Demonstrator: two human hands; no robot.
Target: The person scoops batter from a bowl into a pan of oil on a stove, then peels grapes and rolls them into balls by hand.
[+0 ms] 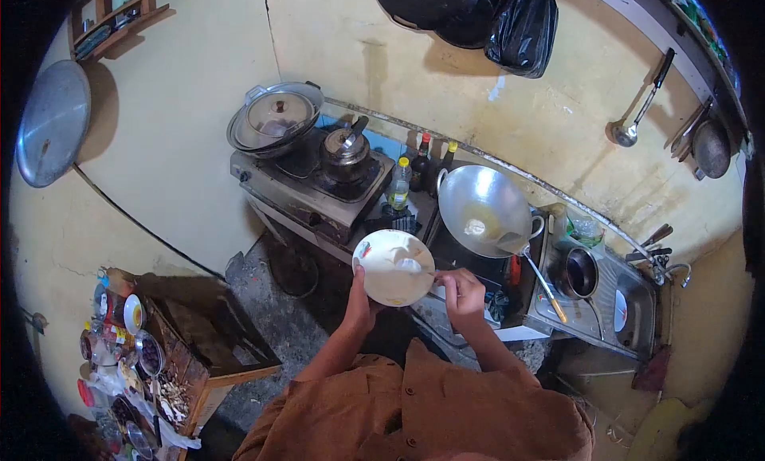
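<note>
My left hand point(361, 302) grips the left rim of a pale bowl point(382, 287), its thumb on the edge. The bowl is held tilted in front of my body and has white stuff point(408, 264) inside, too small to make out. My right hand point(462, 296) is closed at the bowl's right edge, around the handle of what looks like a spoon point(437, 278); its head is hard to tell from the bowl's contents. Beyond the bowl, to the right, a large wok point(484, 206) stands with a little yellowish liquid in it. A long-handled turner point(544, 287) leans across its near rim.
A stove point(319, 210) at the left bears a kettle point(345, 154) and a lidded pot point(279, 114). Several bottles point(399, 184) stand between stove and wok. A sink point(640, 321) with a small dark pot point(578, 272) is at the right. A cluttered wooden table point(199, 381) stands lower left.
</note>
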